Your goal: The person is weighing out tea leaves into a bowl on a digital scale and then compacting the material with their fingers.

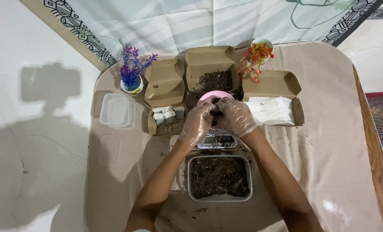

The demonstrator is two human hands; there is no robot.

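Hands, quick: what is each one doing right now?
Left hand: gloved, fingers curled over the pink bowl, pinching dark soil with the other.
Right hand: gloved, curled, meeting the left on the same soil.

A small pink bowl (208, 97) sits upright on a flat scale (217, 140), with only its far rim showing past the fingers. Dark soil (215, 101) lies inside it, pinched between the left hand (197, 122) and the right hand (235, 116), both in clear gloves. Just nearer than the scale stands a clear rectangular tub (219, 177), filled with dark soil.
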